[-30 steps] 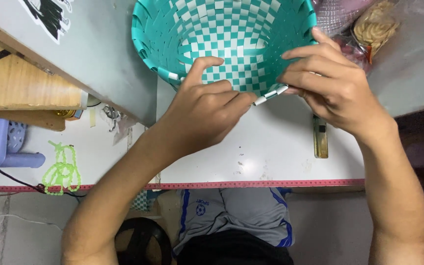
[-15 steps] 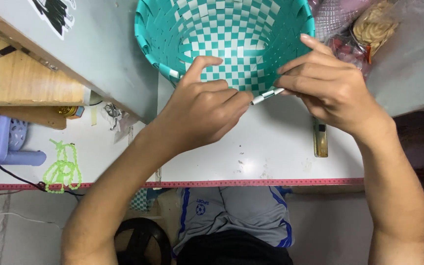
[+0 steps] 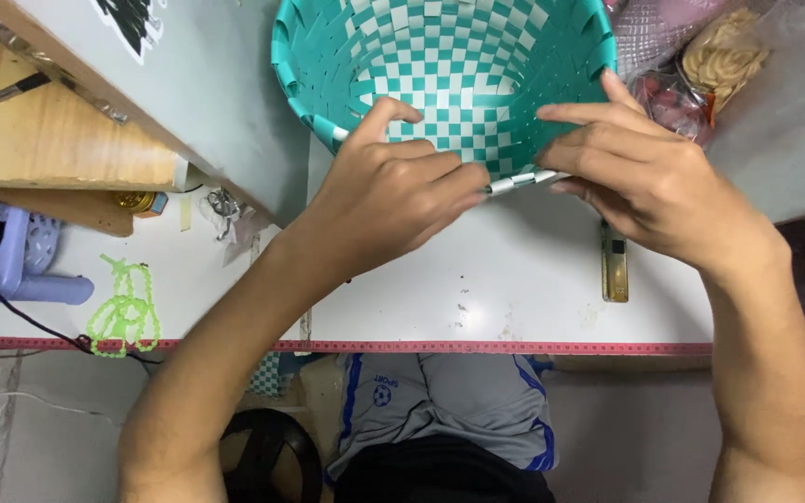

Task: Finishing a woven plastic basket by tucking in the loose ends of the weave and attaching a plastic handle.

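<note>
A teal and white woven plastic basket (image 3: 440, 56) stands on the white table (image 3: 514, 279), its opening facing me. My left hand (image 3: 393, 200) grips the near rim, thumb over the edge, fingers pinching a white strip (image 3: 522, 179) at the rim. My right hand (image 3: 635, 177) holds the other end of the same strip against the rim, fingers stretched along the basket's edge. Both hands meet at the rim's near side.
A yellow-brown lighter (image 3: 614, 265) lies on the table under my right wrist. Plastic bags (image 3: 701, 56) sit at the back right. A grey board (image 3: 188, 84) and wooden shelf (image 3: 39, 140) stand to the left. Green beads (image 3: 123, 307) lie at the left; a red measuring tape (image 3: 421, 346) runs along the table's front edge.
My view has shifted slightly; the basket sits a bit lower in view. Both hands keep their hold at the rim, the right fingers spreading a little along the edge.
</note>
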